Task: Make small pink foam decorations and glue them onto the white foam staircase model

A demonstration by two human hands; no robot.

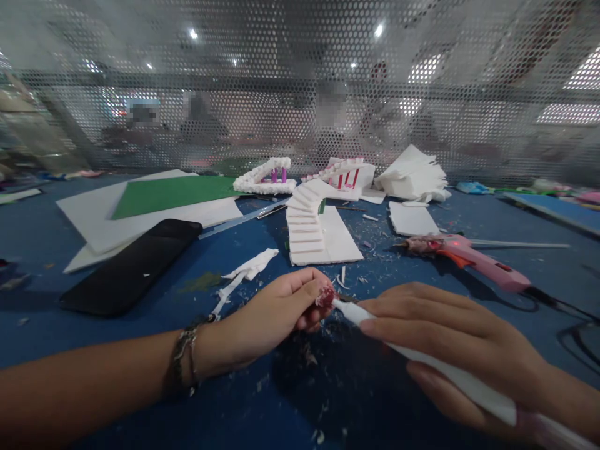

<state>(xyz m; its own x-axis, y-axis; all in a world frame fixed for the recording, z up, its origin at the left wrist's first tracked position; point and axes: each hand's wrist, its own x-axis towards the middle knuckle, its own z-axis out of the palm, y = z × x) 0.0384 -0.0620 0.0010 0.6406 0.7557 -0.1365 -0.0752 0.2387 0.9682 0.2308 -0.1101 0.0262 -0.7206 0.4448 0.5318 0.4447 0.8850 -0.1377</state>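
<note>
My left hand has its thumb and fingers pinched on a small, rough, dark-red piece with whitish bits stuck to it. Wrapped along a long white pen-shaped tool, my right hand is closed, and the tool's narrow tip touches or nearly touches the red piece. A dark thin strip shows beside that tip; what it belongs to is unclear. Just beyond my hands stands a small curved white staircase on a white base board. White shavings lie around it.
At right rests a pink hot glue gun with its cord. A black phone lies at left, near a green sheet over white sheets. Behind are two small white models, a tissue stack and a perforated metal screen.
</note>
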